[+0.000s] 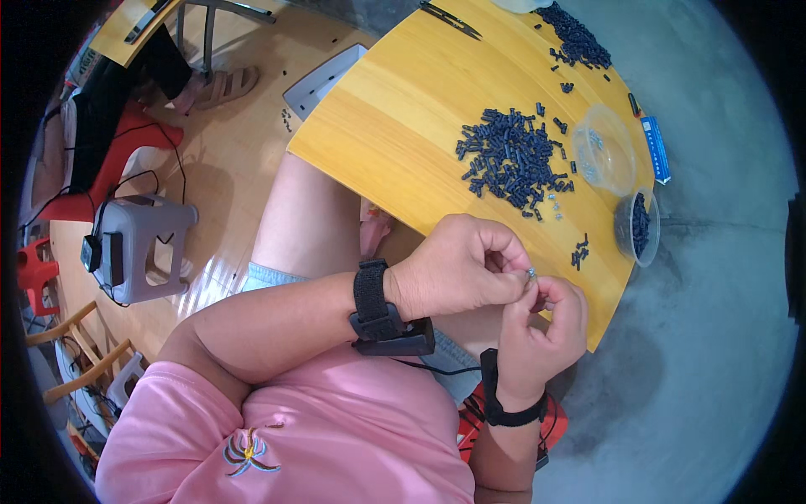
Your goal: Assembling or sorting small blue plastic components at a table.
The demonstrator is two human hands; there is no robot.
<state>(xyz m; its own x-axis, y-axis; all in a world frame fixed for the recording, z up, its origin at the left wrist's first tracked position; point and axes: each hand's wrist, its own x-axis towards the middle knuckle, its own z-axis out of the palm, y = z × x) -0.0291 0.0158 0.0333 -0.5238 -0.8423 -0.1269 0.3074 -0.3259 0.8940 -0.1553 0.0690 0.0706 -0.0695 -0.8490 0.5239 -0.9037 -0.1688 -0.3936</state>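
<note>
My left hand (460, 267) and my right hand (550, 323) meet fingertip to fingertip just over the table's near edge. Pinched between them is a small silvery metal piece (531, 273), largely covered by the fingers, so its exact kind does not show. Beyond the hands, a heap of small black plastic parts (508, 160) lies on the yellow wooden table (395, 109). Several tiny silvery pieces (556, 207) rest at the heap's right edge. A smaller cluster of black parts (580, 252) lies to the right of my fingers.
A clear round tub (606, 151) holds some small silvery pieces; a second tub (638, 228) contains black parts. Farther off are another black heap (575, 38), black tweezers (451, 20) and a blue-and-white box (655, 149). A grey stool (147, 248) and another person's leg (164, 67) are at left.
</note>
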